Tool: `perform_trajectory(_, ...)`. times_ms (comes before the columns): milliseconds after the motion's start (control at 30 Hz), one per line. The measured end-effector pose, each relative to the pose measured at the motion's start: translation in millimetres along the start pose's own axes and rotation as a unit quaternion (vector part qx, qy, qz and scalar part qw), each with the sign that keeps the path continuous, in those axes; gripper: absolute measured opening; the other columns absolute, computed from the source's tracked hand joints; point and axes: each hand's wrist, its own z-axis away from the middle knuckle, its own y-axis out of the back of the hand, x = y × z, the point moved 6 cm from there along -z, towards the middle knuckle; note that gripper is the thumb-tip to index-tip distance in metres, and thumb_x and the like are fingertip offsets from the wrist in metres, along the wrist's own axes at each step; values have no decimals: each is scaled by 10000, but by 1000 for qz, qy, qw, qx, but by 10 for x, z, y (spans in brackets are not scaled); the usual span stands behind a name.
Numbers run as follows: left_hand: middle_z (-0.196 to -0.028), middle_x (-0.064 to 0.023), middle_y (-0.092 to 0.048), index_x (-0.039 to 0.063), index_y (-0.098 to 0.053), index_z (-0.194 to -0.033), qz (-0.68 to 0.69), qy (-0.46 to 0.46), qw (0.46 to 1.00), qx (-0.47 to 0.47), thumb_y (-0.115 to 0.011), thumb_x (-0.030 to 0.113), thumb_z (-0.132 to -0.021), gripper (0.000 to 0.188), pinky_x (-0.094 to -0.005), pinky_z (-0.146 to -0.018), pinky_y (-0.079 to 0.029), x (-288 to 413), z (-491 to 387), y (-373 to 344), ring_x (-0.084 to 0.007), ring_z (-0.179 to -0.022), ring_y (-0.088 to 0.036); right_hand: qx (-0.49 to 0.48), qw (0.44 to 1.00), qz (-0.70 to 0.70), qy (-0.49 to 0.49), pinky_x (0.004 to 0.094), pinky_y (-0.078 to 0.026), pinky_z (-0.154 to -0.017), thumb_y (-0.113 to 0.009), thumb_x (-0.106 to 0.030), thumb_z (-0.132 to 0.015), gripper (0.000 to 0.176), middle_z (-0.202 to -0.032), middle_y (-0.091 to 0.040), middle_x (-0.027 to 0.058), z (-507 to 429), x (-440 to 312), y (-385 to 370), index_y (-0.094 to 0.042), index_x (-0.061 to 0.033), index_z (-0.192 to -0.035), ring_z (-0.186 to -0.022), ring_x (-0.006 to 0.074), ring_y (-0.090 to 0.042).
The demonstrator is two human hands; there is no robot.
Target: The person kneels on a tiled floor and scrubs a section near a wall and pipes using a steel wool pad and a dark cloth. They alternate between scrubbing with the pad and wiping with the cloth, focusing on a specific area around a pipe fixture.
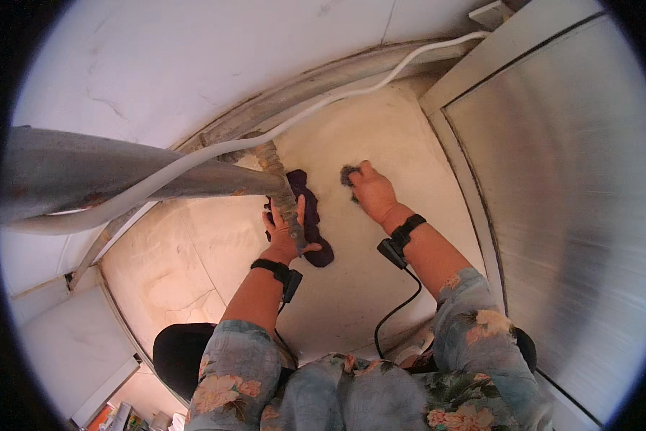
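Note:
My right hand (374, 191) is closed around a grey scouring pad (349, 175), which rests against the pale cabinet floor (366, 269). Spread fingers of my left hand (282, 237) lie over a dark purple cloth (318, 249), to the left of the right hand. A stained corrugated drain hose (286, 207) passes in front of the left hand and hides part of it and of the cloth. The cloth lies crumpled and long on the floor.
A thick grey pipe (139, 167) comes in from the left to the hose. A white hose (333, 99) curves across the back. At the right stands a brushed metal door panel (565, 178); a white wall (177, 64) rises behind. Black bands with cables circle both wrists.

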Motion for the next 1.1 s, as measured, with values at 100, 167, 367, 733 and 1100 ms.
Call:
perform_trajectory(100, -1617, -158, 123, 167, 66, -1557, -8, -9, 1000, 14, -864, 630, -534, 1457, -746, -1053, -59, -17, -22, -21, -416, -1481, 58, 26, 997, 7, -76, 422, -545, -764, -667, -109, -735, 248, -1107, -591, 197, -38, 355, 198, -645, -96, -982, -920, 344, -639)
perform_trajectory(167, -1617, -160, 122, 159, 69, -1555, -11, -17, 1000, 22, -867, 627, -528, 1467, -749, -1049, -78, -15, -26, -36, -416, -1482, 52, 129, 985, 24, -109, 424, -541, -728, -669, -127, -734, 306, -979, -573, 151, 1, 793, 598, -675, -138, -1040, -873, 333, -644)
perform_trajectory(367, -1617, -176, 105, 133, 48, -1556, -13, -2, 1000, 16, -871, 617, -532, 1458, -735, -1060, -93, -14, -23, -28, -406, -1485, 35, 82, 987, -36, -131, 445, -519, -743, -532, -168, -921, 215, -1038, -584, 143, -13, 303, 232, -634, -90, -1095, -900, 318, -632)
perform_trajectory(733, -1613, -197, 86, 116, 63, -1555, -39, -20, 998, 34, -824, 676, -561, 1444, -730, -1058, -106, -7, -34, -22, -394, -1489, 12, 125, 958, 170, -194, 440, -487, -747, -509, -127, -896, 340, -1056, -566, 137, -369, 894, 647, -606, -96, -1220, -916, 302, -608)
perform_trajectory(1100, -1620, -153, 95, 163, 45, -1563, -23, -26, 998, 46, -814, 708, -522, 1455, -718, -1075, -64, -78, -83, -111, -416, -1478, 65, 34, 989, 137, -43, 429, -470, -864, -495, -94, -905, 439, -1218, -507, 140, -526, 256, 306, -497, -72, -1344, -1038, 299, -590)
